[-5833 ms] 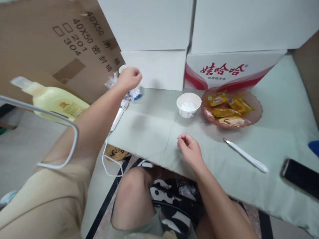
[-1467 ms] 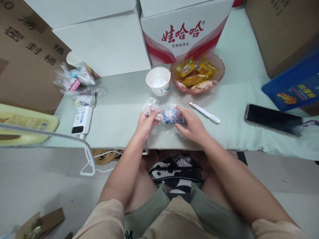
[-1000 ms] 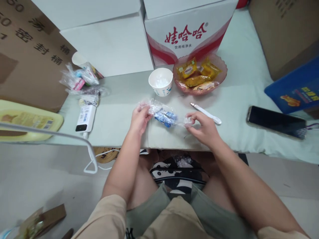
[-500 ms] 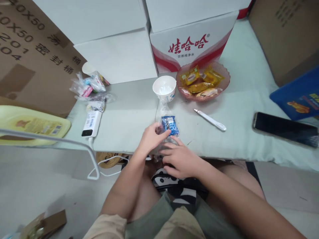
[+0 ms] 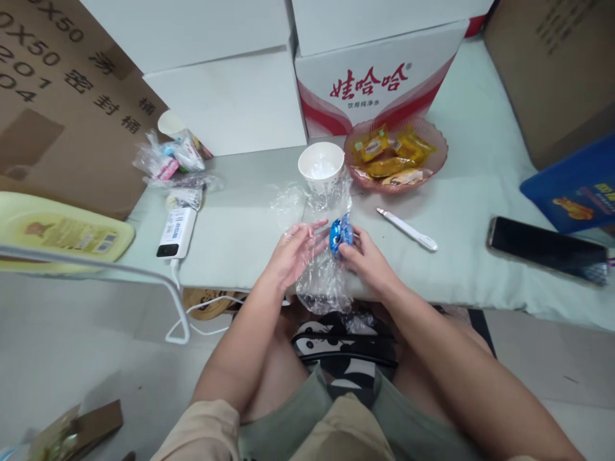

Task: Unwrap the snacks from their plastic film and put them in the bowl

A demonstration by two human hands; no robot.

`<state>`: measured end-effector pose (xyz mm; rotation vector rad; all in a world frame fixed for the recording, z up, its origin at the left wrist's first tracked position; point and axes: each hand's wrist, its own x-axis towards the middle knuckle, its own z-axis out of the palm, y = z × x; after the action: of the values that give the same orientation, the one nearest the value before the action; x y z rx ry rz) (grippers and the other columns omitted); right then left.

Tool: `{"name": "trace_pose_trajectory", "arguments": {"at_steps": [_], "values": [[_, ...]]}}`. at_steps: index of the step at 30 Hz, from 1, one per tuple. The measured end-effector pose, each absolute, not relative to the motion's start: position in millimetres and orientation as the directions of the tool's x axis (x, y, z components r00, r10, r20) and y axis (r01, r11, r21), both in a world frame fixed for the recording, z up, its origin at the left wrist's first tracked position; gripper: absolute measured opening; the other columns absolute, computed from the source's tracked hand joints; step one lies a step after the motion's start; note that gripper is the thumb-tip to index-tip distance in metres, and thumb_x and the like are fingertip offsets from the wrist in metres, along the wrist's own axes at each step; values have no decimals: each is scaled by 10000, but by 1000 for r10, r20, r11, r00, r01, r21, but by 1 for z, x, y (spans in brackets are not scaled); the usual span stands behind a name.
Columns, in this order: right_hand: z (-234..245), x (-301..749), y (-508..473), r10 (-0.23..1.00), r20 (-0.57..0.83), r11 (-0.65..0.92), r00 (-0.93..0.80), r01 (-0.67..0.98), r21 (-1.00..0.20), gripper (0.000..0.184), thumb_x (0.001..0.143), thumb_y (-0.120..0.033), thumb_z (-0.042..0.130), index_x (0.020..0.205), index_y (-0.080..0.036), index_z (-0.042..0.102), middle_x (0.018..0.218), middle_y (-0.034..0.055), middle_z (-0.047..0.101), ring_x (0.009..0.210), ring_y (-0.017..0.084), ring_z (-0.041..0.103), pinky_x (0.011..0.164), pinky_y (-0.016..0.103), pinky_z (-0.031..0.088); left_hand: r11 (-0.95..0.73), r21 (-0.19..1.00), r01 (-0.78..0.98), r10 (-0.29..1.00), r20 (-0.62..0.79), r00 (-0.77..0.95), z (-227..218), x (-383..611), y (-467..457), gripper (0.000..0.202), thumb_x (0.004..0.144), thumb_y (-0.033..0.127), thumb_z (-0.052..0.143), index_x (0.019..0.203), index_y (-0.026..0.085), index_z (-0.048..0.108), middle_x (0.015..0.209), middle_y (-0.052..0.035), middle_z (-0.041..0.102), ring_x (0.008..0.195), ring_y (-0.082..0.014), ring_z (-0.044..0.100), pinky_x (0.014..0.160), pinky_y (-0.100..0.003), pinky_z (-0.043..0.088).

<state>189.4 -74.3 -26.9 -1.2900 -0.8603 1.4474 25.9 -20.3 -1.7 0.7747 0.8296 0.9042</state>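
Note:
Between thumb and fingers, my right hand point(image 5: 369, 257) grips a small blue snack packet point(image 5: 340, 234). My left hand point(image 5: 294, 253) is just left of it, fingers apart and pointing toward the packet, with a bit of clear film at the fingertips. Crumpled clear plastic wrap point(image 5: 321, 278) spreads under and between both hands, over the near edge of the cloth-covered surface. Behind the hands stands a white paper cup point(image 5: 321, 168), with more clear film around its front. To its right, a pink glass bowl point(image 5: 442, 153) holds several yellow packets.
A white-handled craft knife point(image 5: 408, 229) lies right of my hands, and a black phone point(image 5: 542, 250) farther right. On the left are a white power bank point(image 5: 177, 234) with its cable, plastic-wrapped items point(image 5: 175, 160) and a yellow bottle point(image 5: 62, 234). Stacked cartons point(image 5: 230, 105) line the back.
The blue packet has been lifted off the surface and turned, now in my right hand. My left hand has opened beside it. The clear wrap has spread out between cup and hands.

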Motion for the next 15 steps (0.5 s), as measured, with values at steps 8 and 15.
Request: {"name": "trace_pose_trajectory", "arguments": {"at_steps": [8, 15], "values": [[-10, 191, -73, 838, -546, -406, -13, -684, -606, 422, 590, -336, 830, 944, -262, 614, 837, -14, 706, 793, 195, 692, 680, 318, 597, 305, 889, -342, 909, -164, 384, 9, 8, -20, 463, 755, 719, 653, 817, 261, 629, 1355, -40, 635, 1289, -349, 589, 840, -459, 612], [-3, 208, -76, 943, -325, -242, -74, -822, -516, 468, 748, -595, 601, 1117, -310, 643, 1168, 58, 711, 1151, 272, 644, 837, 455, 574, 152, 933, -327, 972, -81, 222, 5, -16, -11, 508, 755, 789, 570, 873, 295, 600, 1339, -25, 618, 1264, -304, 594, 762, -383, 620]]}}
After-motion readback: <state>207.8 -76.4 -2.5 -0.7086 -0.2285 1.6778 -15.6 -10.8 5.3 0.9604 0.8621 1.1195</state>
